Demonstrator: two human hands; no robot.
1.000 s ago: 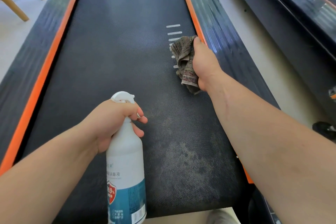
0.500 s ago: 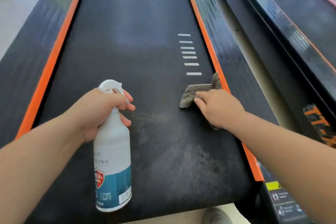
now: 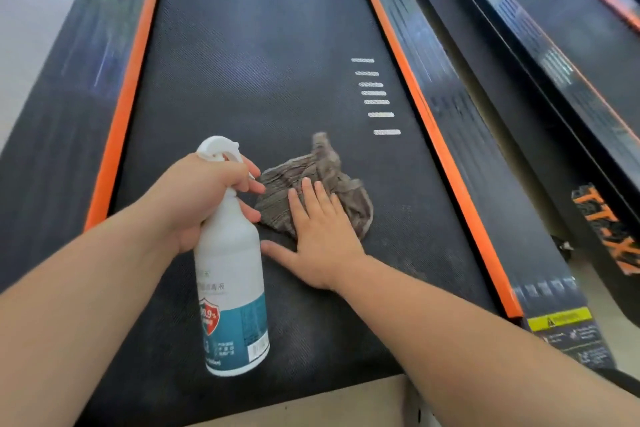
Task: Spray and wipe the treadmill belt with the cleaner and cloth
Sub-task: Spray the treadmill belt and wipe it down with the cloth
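Right hand, fingers straight, presses our limp cloth on the belt; likely bunches, so we palm it. Left hand wraps the rigid bottle neck.

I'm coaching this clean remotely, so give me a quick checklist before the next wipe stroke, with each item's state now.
1. The cloth lies on the belt: ok.
2. The right hand presses flat on the cloth: ok.
3. The cloth is spread flat: not ok, it is bunched.
4. The left hand grips the spray bottle at its neck: ok.
5. The belt ahead is wet with cleaner: cannot tell.
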